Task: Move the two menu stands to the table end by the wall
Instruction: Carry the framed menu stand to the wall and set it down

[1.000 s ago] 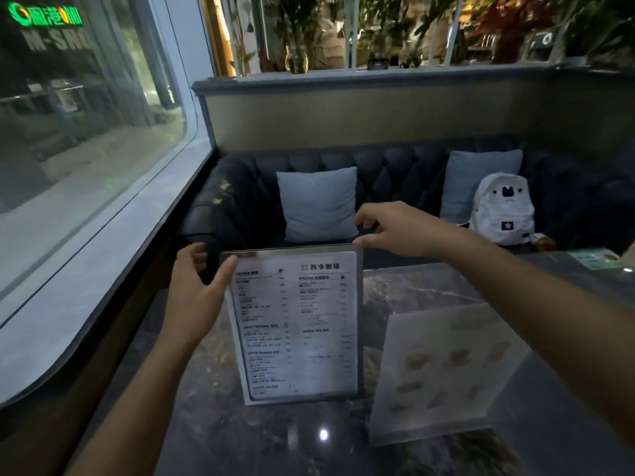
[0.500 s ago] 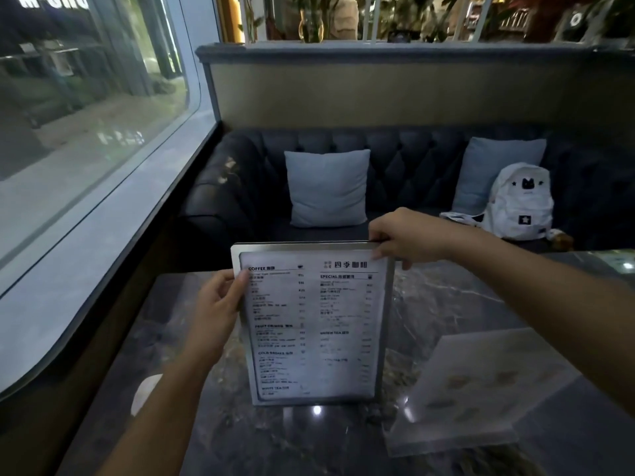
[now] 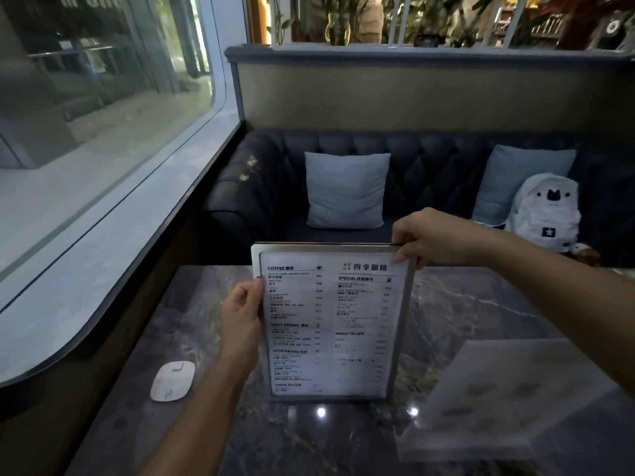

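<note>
A drinks menu stand, a printed sheet in a grey frame, is upright over the dark marble table. My left hand grips its left edge, thumb on the front. My right hand pinches its top right corner. I cannot tell whether its base touches the table. A second menu stand, clear acrylic with faint pictures, leans on the table at the right, untouched.
A small white oval device lies on the table near the window ledge on the left. Beyond the table is a dark sofa with two grey cushions and a white backpack.
Both hands have closed on the drinks menu stand, which now sits nearer to me and squarer to the view. The camera tilted down, revealing the white device.
</note>
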Demonstrator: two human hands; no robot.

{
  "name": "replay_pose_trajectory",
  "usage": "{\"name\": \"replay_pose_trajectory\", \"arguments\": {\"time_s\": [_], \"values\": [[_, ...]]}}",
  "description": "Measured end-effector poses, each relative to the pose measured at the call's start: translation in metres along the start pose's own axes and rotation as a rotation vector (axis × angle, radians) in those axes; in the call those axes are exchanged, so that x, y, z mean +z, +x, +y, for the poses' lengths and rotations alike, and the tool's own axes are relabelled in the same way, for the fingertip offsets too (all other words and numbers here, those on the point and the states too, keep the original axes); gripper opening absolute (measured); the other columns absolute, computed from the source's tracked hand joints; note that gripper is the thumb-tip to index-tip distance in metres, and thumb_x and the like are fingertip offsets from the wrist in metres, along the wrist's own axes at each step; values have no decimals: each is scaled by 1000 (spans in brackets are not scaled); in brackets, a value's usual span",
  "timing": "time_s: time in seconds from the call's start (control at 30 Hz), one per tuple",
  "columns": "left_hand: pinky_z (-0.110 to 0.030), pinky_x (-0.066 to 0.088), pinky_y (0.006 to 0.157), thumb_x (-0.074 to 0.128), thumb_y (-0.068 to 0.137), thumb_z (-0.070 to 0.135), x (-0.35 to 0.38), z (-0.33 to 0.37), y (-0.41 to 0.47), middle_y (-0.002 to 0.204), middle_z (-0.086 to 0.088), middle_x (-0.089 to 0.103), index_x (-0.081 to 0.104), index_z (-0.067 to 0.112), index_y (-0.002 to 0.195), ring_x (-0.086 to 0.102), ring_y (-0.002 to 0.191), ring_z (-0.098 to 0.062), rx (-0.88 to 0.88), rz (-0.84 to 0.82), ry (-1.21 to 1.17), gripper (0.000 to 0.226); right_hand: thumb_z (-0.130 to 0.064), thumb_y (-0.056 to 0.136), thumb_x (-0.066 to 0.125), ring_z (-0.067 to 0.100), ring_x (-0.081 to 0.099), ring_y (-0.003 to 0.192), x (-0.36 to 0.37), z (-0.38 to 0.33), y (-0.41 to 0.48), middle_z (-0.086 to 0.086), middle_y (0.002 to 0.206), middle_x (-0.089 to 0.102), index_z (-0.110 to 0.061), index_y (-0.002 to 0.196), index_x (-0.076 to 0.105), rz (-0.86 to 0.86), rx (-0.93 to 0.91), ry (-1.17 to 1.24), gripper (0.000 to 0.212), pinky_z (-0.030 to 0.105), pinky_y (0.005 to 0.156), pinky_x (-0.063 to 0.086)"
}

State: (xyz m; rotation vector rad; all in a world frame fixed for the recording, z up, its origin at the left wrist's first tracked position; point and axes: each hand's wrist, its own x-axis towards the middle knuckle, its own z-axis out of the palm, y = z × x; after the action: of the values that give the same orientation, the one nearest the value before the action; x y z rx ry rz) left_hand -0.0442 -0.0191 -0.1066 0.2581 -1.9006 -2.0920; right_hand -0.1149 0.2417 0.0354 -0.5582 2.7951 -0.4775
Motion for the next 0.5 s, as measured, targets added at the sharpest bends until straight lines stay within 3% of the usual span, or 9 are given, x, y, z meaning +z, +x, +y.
{"name": "replay_pose_trajectory", "arguments": {"time_s": [0.1,0.23,0.4,0.5], "values": [[-24,52,53,51,84,39,-2,-1,-6,65,4,68,60,13,74,63,61,-11,45,61,-41,30,-18,79,67,19,68,70,-1,-7,-1,5,82,66,-19,72,57,10,-26,5,13,37,69,59],[-27,51,54,50,89,34,-6,12,-10,69,-3,62,58,14,72,60,61,-11,77,184,-70,28,-16,79,67,19,67,69,-5,-20,0,3,77,63,-19,69,56,44,-79,52,15,31,65,59],[-31,46,53,49,92,29,-20,43,-17,66,-4,56,54,13,69,52,59,-14,103,360,-131,29,-20,77,69,22,68,72,-15,-42,0,5,80,67,-16,74,61,111,-156,127,9,41,71,59],[-33,51,57,50,92,29,-36,59,-27,69,-4,60,56,12,70,57,61,-15,87,436,-189,29,-25,72,74,8,65,59,-13,-61,-5,2,74,66,-19,71,61,213,-194,276,14,27,57,58]]}}
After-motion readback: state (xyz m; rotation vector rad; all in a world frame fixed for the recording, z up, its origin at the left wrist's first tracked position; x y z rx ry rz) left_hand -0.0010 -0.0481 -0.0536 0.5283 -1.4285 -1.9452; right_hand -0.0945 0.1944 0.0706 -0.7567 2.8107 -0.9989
